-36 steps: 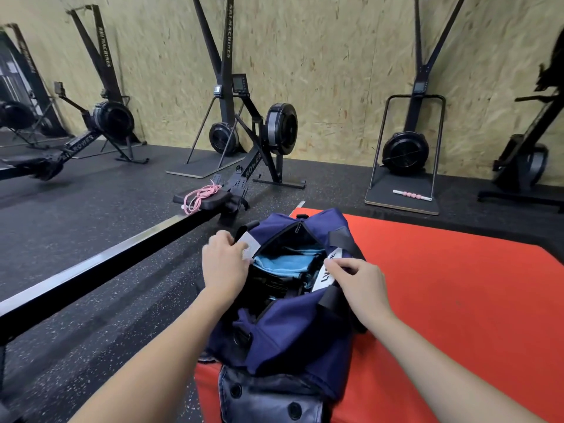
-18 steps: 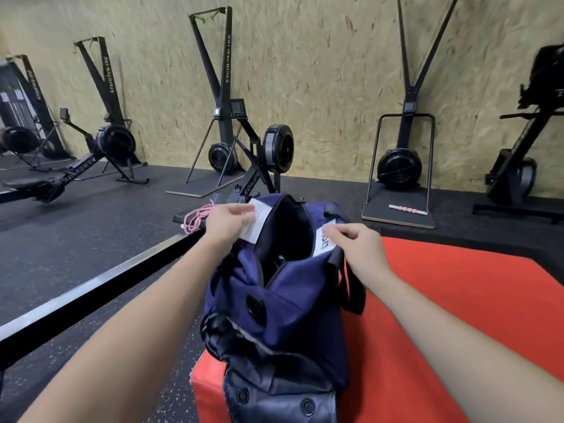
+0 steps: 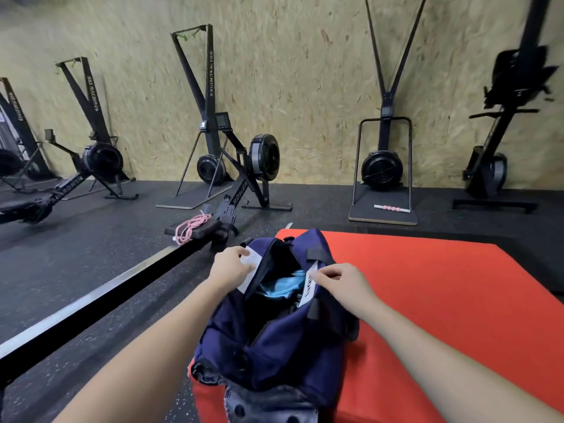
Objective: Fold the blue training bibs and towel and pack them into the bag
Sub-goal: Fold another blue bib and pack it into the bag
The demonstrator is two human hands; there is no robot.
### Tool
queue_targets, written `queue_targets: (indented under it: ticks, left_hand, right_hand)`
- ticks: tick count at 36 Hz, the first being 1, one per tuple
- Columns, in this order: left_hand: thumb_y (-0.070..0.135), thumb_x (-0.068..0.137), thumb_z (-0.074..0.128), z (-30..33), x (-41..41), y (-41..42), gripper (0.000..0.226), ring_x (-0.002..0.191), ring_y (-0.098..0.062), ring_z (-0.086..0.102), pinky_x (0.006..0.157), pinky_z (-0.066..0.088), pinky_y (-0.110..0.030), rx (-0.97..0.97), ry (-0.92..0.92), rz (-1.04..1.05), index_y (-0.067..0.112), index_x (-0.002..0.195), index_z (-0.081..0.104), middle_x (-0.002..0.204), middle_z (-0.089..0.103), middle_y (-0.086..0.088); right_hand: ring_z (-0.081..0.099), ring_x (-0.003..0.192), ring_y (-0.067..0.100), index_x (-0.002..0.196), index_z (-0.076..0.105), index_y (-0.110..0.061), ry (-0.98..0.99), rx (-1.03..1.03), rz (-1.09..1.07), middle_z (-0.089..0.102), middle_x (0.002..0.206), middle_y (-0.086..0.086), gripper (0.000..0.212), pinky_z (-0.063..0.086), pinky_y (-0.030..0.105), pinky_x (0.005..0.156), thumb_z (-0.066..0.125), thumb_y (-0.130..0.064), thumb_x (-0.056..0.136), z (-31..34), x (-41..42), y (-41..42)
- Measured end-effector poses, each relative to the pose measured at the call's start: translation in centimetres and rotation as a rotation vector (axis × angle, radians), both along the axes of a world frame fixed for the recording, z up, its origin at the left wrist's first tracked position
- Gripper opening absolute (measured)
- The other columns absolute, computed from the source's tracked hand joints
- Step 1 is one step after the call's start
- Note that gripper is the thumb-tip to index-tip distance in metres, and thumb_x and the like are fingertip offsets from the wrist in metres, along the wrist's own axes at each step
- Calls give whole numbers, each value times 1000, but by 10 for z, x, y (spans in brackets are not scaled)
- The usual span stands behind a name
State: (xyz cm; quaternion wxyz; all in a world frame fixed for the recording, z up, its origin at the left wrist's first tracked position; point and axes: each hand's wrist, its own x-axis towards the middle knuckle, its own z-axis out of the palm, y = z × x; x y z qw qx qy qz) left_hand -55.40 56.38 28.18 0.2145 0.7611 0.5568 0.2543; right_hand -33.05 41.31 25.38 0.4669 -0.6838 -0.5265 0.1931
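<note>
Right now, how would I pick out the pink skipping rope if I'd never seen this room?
Start at the red mat with the navy bag on its near left corner. Just beyond the bag, on the black floor, a rowing machine's long rail leads up to its seat. The rope lies coiled on that seat, the only pink tangle there; the pink roller sits straight.

Both forearms are bare, with no sleeves, watch or rings.
</note>
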Motion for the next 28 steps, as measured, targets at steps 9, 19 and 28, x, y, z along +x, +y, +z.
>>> queue_targets:
  ticks: [9, 19, 28]
  left_hand:
    - [32, 86, 70, 32, 85, -124, 33, 105, -24, 62, 86, 46, -28, 150, 8, -276, 20, 116, 66, 109, 67, -3]
    - [37, 90, 68, -20, 241, -293, 46, 107, -22, 63, 88, 44, -26, 59, 21, -656, 20, 131, 59, 122, 65, -6]
    - [35, 91, 67, -108, 357, -454, 40, 105, -27, 63, 90, 43, -30, -23, 188, -1028, 14, 125, 63, 108, 71, -9]
  right_hand:
    - [62, 80, 8, 92, 75, -20, -1, 3, -110, 74, 95, -9, 18, 55, 38, 86, 74, -37, 87, 17, 42, -97]
    - [65, 96, 10, 100, 74, -16, -7, -106, -364, 73, 99, -4, 25, 55, 36, 84, 73, -38, 88, -27, 149, -282]
    - [53, 48, -9, 81, 75, -21, 42, -288, -625, 65, 57, -11, 14, 40, 15, 59, 72, -32, 88, -103, 218, -457]
